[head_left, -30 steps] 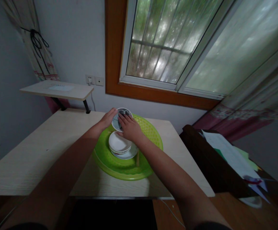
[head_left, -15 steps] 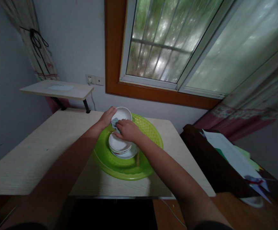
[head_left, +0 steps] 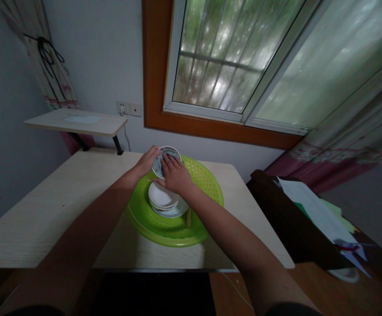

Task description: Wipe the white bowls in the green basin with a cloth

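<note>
My left hand (head_left: 147, 161) grips the left rim of a white bowl (head_left: 166, 147), which is tilted towards me. A grey-blue cloth (head_left: 158, 164) lies spread over the inside of that bowl. On the cloth my right hand (head_left: 177, 174) rests flat, its fingers stretched out and its thumb pointing left. Just below it, a stack of white bowls (head_left: 163, 195) sits on a white plate (head_left: 177, 210). All of these are in or over a round green plastic basin (head_left: 178, 241). Wooden chopsticks (head_left: 189, 218) lie at the right of the plate.
The basin stands on a pale wooden table (head_left: 62, 210). At the back left is a small raised shelf (head_left: 79, 121) with a paper on it. A window (head_left: 224, 57) is behind the table. On the right, papers (head_left: 312, 210) lie on a dark brown surface.
The cloth was bunched under my right fingers at the bowl's lower left; now it is spread across the inside. My right hand has moved up and flattened. The left hand keeps its grip.
</note>
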Demonstrator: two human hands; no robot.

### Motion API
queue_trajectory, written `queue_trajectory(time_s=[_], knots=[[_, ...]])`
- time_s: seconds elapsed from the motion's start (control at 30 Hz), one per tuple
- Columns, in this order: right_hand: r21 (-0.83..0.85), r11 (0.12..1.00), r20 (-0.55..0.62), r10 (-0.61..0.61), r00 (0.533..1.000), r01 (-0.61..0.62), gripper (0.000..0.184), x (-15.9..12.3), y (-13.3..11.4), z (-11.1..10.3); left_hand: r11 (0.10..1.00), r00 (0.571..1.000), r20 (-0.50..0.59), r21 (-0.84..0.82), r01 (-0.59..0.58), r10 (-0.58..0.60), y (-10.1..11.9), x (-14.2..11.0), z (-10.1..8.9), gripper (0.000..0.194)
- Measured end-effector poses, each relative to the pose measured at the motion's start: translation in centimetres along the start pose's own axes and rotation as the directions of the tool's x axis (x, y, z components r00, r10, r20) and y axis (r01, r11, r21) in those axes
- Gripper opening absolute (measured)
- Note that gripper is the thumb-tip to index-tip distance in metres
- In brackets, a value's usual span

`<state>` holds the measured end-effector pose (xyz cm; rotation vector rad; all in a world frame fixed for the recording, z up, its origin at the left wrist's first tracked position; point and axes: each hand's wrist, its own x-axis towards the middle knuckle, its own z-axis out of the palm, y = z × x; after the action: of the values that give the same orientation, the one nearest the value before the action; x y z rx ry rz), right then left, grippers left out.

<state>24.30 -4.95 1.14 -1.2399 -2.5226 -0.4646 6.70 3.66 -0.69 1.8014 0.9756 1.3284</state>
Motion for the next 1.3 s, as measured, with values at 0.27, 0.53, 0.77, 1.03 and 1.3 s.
queue_trajectory(time_s=[0.27, 0.53, 0.77, 1.03, 1.3], knots=[[-0.048, 0.999, 0.088, -0.008, 0.996, 0.012, 0.072, 0.1, -0.2, -2.0, 0.978, 0.998, -0.062, 0.207, 0.032, -0.019, 1.5, -0.5, -0.7, 0.037], [0.300, 0.943, 0.034, -0.163, 0.986, 0.145, 0.067, 0.1, 0.0, -1.1, 0.984, 0.994, -0.111, 0.173, 0.036, -0.017, 1.3, -0.5, -0.9, 0.039], [0.428, 0.894, 0.047, -0.168, 0.985, 0.132, 0.076, 0.0, 0.1, -0.4, 0.987, 0.994, -0.108, 0.161, 0.017, 0.001, 1.0, -0.5, -1.0, 0.040], [0.079, 0.993, 0.083, -0.089, 0.993, 0.082, 0.066, 0.0, 1.0, -0.8, 0.982, 0.989, -0.139, 0.176, 0.073, -0.049, 1.2, -0.2, -0.9, 0.039], [-0.013, 1.000, 0.062, -0.008, 0.998, 0.009, 0.074, -0.3, 0.4, -0.6, 0.969, 0.990, -0.137, 0.237, 0.075, -0.043, 1.6, -0.3, -0.7, 0.040]])
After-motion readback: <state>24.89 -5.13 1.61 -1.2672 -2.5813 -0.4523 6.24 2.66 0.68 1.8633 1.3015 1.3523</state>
